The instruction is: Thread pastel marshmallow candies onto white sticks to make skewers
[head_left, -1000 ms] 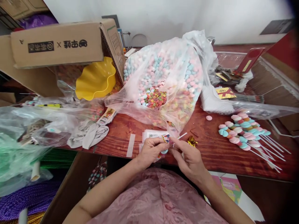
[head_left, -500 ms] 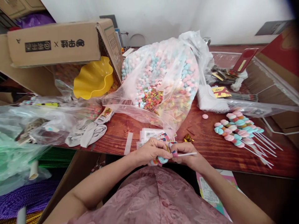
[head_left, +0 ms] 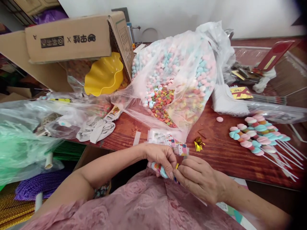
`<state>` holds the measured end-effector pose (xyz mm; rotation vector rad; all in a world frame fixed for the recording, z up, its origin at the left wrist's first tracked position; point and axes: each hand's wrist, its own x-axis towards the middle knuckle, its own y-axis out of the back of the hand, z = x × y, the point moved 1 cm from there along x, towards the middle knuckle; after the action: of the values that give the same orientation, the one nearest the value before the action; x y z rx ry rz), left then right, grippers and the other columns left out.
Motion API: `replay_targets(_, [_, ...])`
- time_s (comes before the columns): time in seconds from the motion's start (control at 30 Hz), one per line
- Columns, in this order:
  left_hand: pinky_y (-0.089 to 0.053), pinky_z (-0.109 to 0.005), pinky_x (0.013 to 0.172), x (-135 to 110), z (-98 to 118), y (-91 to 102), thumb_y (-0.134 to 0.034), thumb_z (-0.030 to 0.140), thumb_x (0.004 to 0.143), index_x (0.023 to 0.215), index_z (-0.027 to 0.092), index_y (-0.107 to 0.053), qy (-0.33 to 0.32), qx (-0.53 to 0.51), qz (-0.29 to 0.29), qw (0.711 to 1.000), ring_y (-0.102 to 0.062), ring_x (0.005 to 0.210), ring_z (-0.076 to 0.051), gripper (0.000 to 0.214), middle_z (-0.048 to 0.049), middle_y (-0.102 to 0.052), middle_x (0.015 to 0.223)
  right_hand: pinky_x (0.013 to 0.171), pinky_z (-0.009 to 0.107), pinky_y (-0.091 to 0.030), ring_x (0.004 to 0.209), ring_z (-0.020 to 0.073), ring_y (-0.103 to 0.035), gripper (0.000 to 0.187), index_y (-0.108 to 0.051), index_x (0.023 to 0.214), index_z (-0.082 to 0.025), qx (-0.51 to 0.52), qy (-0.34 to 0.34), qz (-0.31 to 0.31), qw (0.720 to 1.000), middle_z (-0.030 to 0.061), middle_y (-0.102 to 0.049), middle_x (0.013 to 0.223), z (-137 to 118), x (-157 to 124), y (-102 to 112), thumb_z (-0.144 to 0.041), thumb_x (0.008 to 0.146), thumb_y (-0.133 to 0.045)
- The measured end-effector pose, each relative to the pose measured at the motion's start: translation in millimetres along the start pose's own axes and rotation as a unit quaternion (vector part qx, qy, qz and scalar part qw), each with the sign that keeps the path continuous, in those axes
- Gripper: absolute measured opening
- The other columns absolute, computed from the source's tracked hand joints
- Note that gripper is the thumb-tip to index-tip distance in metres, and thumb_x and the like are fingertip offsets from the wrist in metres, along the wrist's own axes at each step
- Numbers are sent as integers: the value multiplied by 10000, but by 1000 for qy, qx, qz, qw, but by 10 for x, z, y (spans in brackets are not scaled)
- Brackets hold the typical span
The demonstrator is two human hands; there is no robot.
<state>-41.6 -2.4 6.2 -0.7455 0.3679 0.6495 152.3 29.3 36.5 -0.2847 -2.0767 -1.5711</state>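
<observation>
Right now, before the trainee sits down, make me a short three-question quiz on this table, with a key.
1. What is the left hand holding?
A) yellow bowl
B) candy skewer
C) grey cloth

2. True or false: one loose pink candy lies on the table, apart from the skewer pile.

3. Which hand is nearer the gold foil bundle?

Key: 1. B; 2. true; 3. the right hand.

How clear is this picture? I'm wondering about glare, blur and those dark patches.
In the head view, pale glare veils the clear candy bag; in the head view, the left hand and right hand look slightly soft, leaving small details at their fingertips hard to tell; also in the head view, darkness covers the top-right corner and lower right edge.
</observation>
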Motion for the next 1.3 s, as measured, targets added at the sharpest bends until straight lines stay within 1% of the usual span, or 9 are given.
replay_targets(0.43, [-559,-315,543,-143,216,132,-923,309,482,609,159,-760,-194,196,-26,961,-670,593,-236,256,5,-666,578,801,447,-420,761,227,-611,262,-661,889,-240,-50,52,20,997,75,-682,789,115,27,-126,-166,957,-419])
replay_targets(0.53, [-447,-264,495,-441,382,52,-849,368,637,515,192,-684,-209,436,129,866,-577,521,-178,271,10,-615,533,733,412,-410,691,207,-555,283,-638,894,-230,-124,45,-14,991,56,-661,752,143,96,-95,-106,947,-389])
replay_targets(0.67, [-438,-345,767,-682,473,-378,-607,252,886,835,183,-728,-225,663,410,584,-588,853,-237,148,-95,-691,875,615,368,-365,639,194,-496,272,-601,855,-206,-206,-61,-26,976,61,-610,706,377,144,100,-72,921,-373])
replay_targets(0.77, [-426,-378,763,-507,250,-583,-469,194,946,966,170,-706,-304,707,405,494,-561,855,-236,239,-130,-679,949,581,342,-347,607,181,-495,232,-542,761,-211,-207,-176,5,962,43,-567,655,507,123,289,-88,896,-401])
replay_targets(0.83, [-440,-387,742,-250,84,-518,-557,352,928,898,134,-700,-344,673,394,523,-559,859,-253,263,-149,-666,950,589,315,-366,615,165,-525,206,-538,773,-211,-145,-246,60,957,30,-582,664,453,143,338,-119,911,-416])
replay_targets(1.0, [-480,-315,712,105,67,-76,-472,567,943,933,128,-705,-394,280,351,802,-569,746,-171,497,-54,-625,803,527,238,-368,548,104,-491,213,-516,747,-202,239,-393,76,885,-18,-572,641,124,219,59,-242,948,-456])
replay_targets(1.1, [-477,-368,907,-31,187,-52,-628,614,848,1105,180,-716,-438,172,366,803,-595,1030,-237,512,-89,-645,1081,490,224,-358,527,104,-472,244,-499,716,-200,329,-405,49,852,-25,-544,610,134,179,-101,-271,943,-444])
replay_targets(1.2, [-364,-417,1096,-129,170,-132,-763,615,734,1337,299,-606,-461,128,406,779,-438,1322,-281,699,-80,-505,1410,536,246,-379,555,122,-492,189,-542,756,-193,138,-342,123,921,-10,-555,621,269,167,-67,-206,927,-464])
replay_targets(1.3, [-435,-408,1026,-97,13,-152,-691,644,795,1393,265,-559,-419,8,322,849,-566,1184,-247,720,-111,-596,1322,617,280,-405,630,145,-521,123,-583,847,-186,-48,-198,204,958,26,-614,702,306,241,3,-109,879,-494])
